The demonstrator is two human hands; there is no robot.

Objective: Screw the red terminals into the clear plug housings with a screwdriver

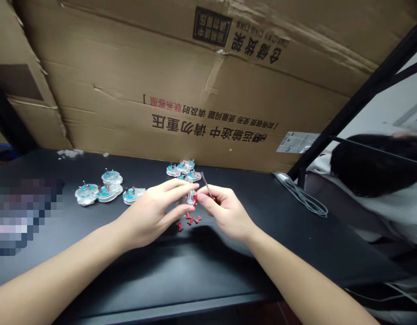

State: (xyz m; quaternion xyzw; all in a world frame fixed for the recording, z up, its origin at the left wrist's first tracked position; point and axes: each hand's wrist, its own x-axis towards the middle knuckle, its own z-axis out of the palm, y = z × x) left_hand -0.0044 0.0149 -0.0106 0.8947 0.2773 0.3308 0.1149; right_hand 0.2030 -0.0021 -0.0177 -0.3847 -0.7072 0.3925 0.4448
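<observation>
My left hand [159,203] is closed, thumb and fingers pinching a small clear plastic piece [191,197]. My right hand [227,210] meets it from the other side, its fingers shut on a thin dark metal tool [206,182] that points up and away. A small red part [195,198] shows between the clear piece and my right fingertips; which hand bears it I cannot tell. Below the hands, several loose red parts [191,220] lie on the black table. Just beyond my fingers sits a group of clear plug-like pieces [194,175] with blue inside and metal prongs.
More clear plug-like pieces [109,192] stand to the left. Clear scraps [70,154] lie at the back left. A cardboard sheet [127,81] walls off the table's [195,275] back. At right are a coiled grey cable [305,196], a black frame post and a person [371,180].
</observation>
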